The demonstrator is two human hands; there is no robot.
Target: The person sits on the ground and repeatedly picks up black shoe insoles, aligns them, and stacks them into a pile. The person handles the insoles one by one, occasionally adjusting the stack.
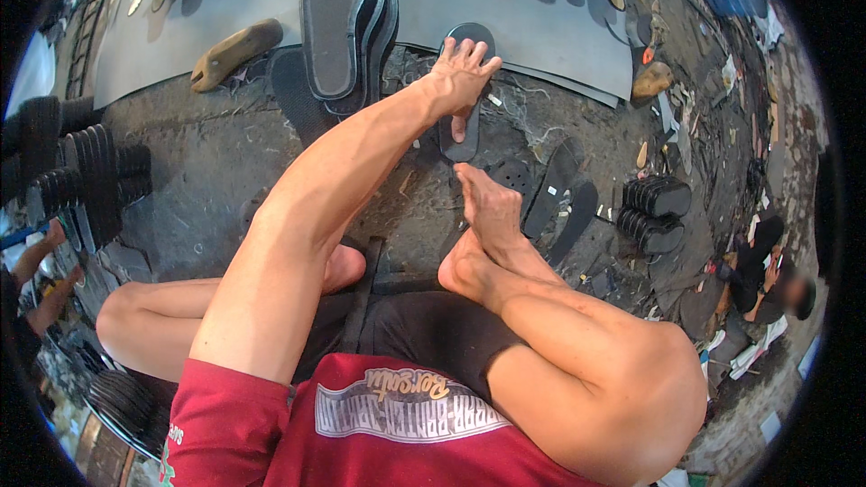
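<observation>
My left hand (462,72) reaches far forward from the lower left and grips a flat black shoe sole (469,38) lying on the dark floor. The fingers lie over the sole and the thumb shows on its lower part. The sole lies at the edge of a large grey rubber sheet (541,18). My right hand is out of sight. I sit on the floor with bare legs folded, and one foot (492,207) lies just below the sole.
A stack of big black soles (347,27) and a wooden shoe last (234,54) lie on the sheet to the left. Stacks of soles stand at the left (81,171) and right (654,207). Another person (762,275) sits at the right.
</observation>
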